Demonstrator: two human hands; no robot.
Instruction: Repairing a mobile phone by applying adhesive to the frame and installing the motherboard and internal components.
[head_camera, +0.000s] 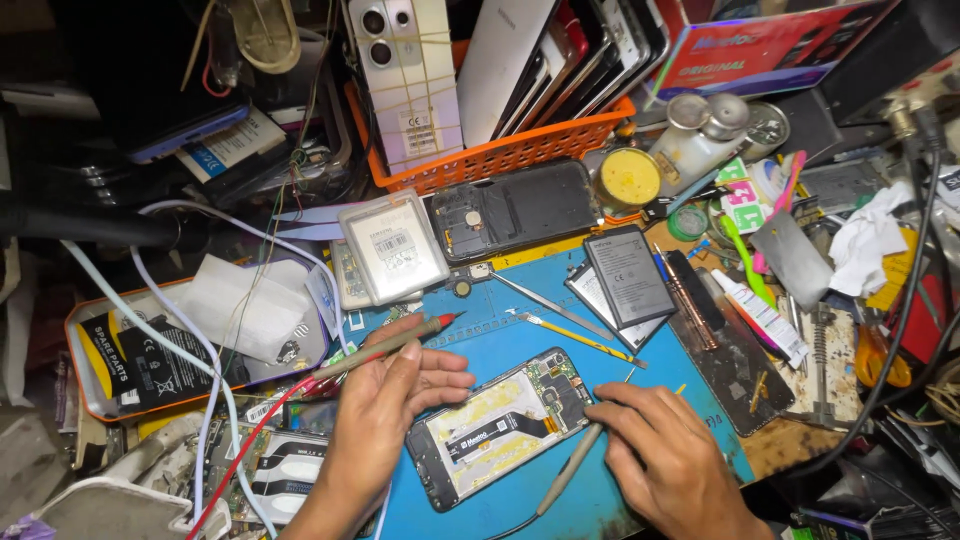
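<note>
An opened phone (500, 425) lies back-up on a blue work mat (520, 330), its circuit board and yellow-white inner cover exposed. My left hand (385, 410) rests at the phone's left end and holds a grey probe with a red tip (395, 340) and a red lead running down to the left. My right hand (665, 455) sits at the phone's right end and grips a second grey probe (570, 468), pressed near the board's lower right corner.
An orange basket (500, 150) of phones stands at the back. A battery in a clear case (393, 247), a black phone back (515, 210), more batteries (628, 277), tweezers (550, 303) and a tin of parts (150, 360) crowd the bench. Tubes, brushes and rags lie right.
</note>
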